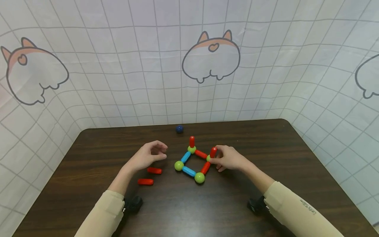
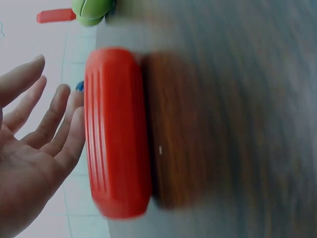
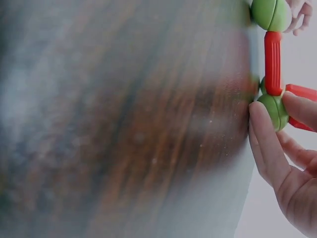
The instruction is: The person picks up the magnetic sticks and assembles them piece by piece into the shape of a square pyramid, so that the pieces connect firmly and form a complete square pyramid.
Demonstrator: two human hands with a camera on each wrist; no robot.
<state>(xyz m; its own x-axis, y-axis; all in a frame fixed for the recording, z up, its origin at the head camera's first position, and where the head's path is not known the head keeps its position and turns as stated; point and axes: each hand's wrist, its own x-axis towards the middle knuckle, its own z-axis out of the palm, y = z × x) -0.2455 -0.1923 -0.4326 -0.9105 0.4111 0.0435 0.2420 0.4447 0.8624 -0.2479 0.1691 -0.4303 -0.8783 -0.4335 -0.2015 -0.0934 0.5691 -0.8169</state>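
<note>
A four-sided frame of toy rods and green balls lies on the table. Its near left side is a blue rod [image 1: 189,171] and its near right side a red rod [image 1: 205,168]. Red rods stand upright on the far ball [image 1: 191,149] and the right corner ball. My right hand [image 1: 229,158] pinches that right corner green ball [image 3: 272,111] between thumb and fingers, just below its upright red rod [image 1: 213,152]. Left of the frame, my left hand [image 1: 147,156] hovers with relaxed fingers and holds nothing. Two loose red rods [image 1: 154,170] lie below it.
A dark blue ball [image 1: 179,129] sits near the back edge of the dark wooden table [image 1: 251,135]. Behind the table hangs a white gridded cloth [image 1: 133,82] with cartoon animal drawings. Dark devices [image 1: 134,204] are at both wrists.
</note>
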